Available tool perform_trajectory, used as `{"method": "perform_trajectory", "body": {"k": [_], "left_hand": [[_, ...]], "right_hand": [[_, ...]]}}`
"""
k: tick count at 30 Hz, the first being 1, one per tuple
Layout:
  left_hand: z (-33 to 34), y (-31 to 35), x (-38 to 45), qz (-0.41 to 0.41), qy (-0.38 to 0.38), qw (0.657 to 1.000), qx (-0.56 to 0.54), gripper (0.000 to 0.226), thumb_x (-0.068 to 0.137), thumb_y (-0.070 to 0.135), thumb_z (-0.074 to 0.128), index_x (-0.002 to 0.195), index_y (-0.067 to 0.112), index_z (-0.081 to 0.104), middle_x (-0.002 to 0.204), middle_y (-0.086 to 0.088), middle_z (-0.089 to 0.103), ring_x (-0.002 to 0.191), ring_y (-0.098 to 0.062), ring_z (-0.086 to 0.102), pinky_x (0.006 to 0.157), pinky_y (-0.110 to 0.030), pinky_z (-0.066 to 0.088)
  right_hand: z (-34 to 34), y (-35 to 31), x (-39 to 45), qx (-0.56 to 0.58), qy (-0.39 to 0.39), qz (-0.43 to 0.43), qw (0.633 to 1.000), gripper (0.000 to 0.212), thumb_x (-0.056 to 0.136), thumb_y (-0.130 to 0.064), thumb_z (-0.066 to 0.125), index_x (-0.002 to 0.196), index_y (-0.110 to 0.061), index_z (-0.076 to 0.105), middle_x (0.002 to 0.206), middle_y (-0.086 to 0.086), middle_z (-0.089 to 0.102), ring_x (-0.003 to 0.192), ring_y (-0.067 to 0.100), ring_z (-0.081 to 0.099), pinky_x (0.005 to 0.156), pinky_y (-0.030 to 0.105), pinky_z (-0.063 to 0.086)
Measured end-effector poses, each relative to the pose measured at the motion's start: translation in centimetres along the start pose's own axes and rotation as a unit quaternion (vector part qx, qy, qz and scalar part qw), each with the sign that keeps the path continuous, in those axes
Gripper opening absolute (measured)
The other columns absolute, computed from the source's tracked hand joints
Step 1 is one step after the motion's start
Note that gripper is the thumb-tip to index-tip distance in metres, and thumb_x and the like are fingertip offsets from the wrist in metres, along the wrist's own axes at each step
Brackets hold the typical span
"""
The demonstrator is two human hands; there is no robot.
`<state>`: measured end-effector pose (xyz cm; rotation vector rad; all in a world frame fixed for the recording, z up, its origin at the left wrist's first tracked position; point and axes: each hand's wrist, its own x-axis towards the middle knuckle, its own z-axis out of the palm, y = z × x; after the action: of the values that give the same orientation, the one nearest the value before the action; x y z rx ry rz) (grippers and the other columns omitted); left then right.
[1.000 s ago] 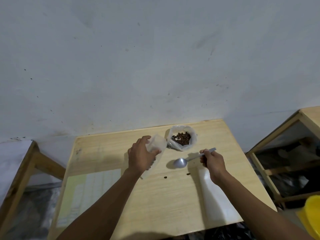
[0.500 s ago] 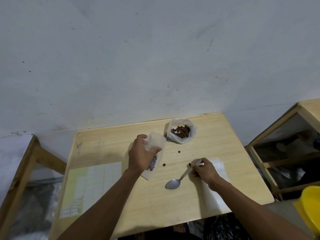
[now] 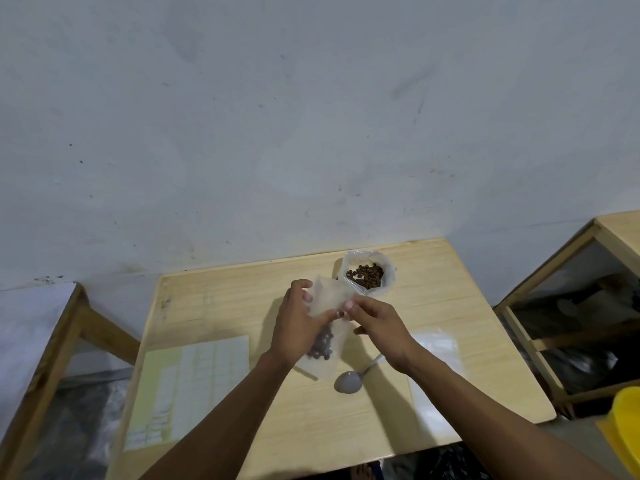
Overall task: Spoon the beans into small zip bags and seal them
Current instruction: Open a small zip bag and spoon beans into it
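We see the small clear plastic zip bag (image 3: 327,327) held upright above the pale wooden table (image 3: 221,306). The left hand (image 3: 299,327) grips its side; the right hand (image 3: 375,323) pinches its top edge. Dark brown beans (image 3: 322,346) sit low inside. A shiny metal spoon (image 3: 349,379) lies just beside it; no writing is legible.

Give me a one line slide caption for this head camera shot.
Both hands pinch the zip bag top above the spoon lying on the table.

Scuffed grey wall (image 3: 311,116) behind a pale wooden table (image 3: 214,299).
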<state>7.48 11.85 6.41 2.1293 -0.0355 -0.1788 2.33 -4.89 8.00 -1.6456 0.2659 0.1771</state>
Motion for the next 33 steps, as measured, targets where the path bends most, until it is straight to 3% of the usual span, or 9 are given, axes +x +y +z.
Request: {"method": "perform_trajectory", "body": {"k": [2,5,8,12,16,22,27,33], "left_hand": [[-0.6,0.3,0.0,0.000,-0.021,0.999,-0.038,0.066,0.068,0.041,0.087,0.119,0.028,0.046,0.101,0.008,0.057,0.086,-0.009,0.060,0.067,-0.019,0.043],[-1.6,0.4,0.1,0.000,-0.046,0.993,-0.112,0.034,0.085,0.032,0.076,0.109,0.025,0.053,0.098,0.000,0.065,0.083,-0.014,0.066,0.068,-0.021,0.050],[-2.5,0.6,0.5,-0.005,-0.032,0.985,-0.170,0.009,0.092,0.025,0.068,0.095,0.018,0.064,0.092,-0.003,0.069,0.082,-0.018,0.070,0.065,-0.028,0.055],[-3.1,1.2,0.9,-0.033,-0.043,0.978,-0.200,0.011,0.093,0.022,0.066,0.088,0.013,0.071,0.079,0.005,0.070,0.068,-0.009,0.068,0.061,-0.025,0.051],[-3.2,1.1,0.7,-0.040,-0.049,0.981,-0.184,0.013,0.093,0.024,0.065,0.089,0.012,0.070,0.075,0.006,0.068,0.065,-0.004,0.063,0.061,-0.023,0.050],[-3.5,1.1,-0.1,-0.023,-0.029,0.985,-0.167,0.013,0.094,0.022,0.064,0.088,0.011,0.069,0.075,0.005,0.068,0.062,0.000,0.063,0.059,-0.016,0.048],[-3.7,0.9,-0.5,0.003,-0.033,0.988,-0.152,0.009,0.091,0.021,0.068,0.085,0.015,0.069,0.082,-0.003,0.072,0.069,-0.009,0.067,0.070,-0.029,0.054],[-3.5,0.8,-1.1,0.012,-0.006,0.989,-0.144,0.008,0.090,0.020,0.070,0.084,0.014,0.070,0.076,0.002,0.071,0.066,-0.003,0.065,0.064,-0.017,0.050]], "right_hand": [[0.2,-0.4,0.5,0.020,0.052,-0.006,0.998,0.015,0.094,-0.028,0.065,0.089,-0.016,0.073,0.080,-0.003,0.070,0.081,0.013,0.064,0.075,0.034,0.052],[-0.1,-0.8,1.1,0.035,0.098,0.000,0.995,0.022,0.094,-0.023,0.064,0.083,-0.005,0.071,0.074,0.002,0.069,0.076,0.018,0.062,0.073,0.040,0.052],[-0.3,-1.6,1.4,0.021,0.093,0.005,0.995,0.022,0.095,-0.024,0.063,0.078,-0.010,0.069,0.074,0.001,0.069,0.072,0.015,0.062,0.071,0.033,0.050],[-0.1,-2.9,1.6,0.044,0.039,0.001,0.998,0.008,0.088,-0.020,0.072,0.085,-0.012,0.072,0.073,-0.002,0.070,0.068,0.011,0.062,0.066,0.024,0.048],[0.0,-3.3,2.0,0.017,0.017,-0.017,1.000,0.014,0.086,-0.016,0.074,0.088,-0.003,0.074,0.062,-0.008,0.066,0.057,0.005,0.056,0.056,0.012,0.044],[0.3,-3.3,2.4,-0.015,0.009,-0.020,1.000,0.013,0.085,-0.017,0.075,0.080,-0.006,0.073,0.065,-0.001,0.064,0.061,0.006,0.057,0.058,0.013,0.043],[0.6,-3.8,2.5,-0.033,-0.039,-0.012,0.999,0.011,0.082,-0.016,0.079,0.088,-0.008,0.076,0.078,0.000,0.073,0.065,0.002,0.062,0.061,0.016,0.048],[1.3,-3.7,2.6,-0.058,-0.026,-0.026,0.998,0.009,0.081,-0.021,0.079,0.083,-0.011,0.077,0.086,0.003,0.076,0.077,0.003,0.066,0.069,0.017,0.049]]}}
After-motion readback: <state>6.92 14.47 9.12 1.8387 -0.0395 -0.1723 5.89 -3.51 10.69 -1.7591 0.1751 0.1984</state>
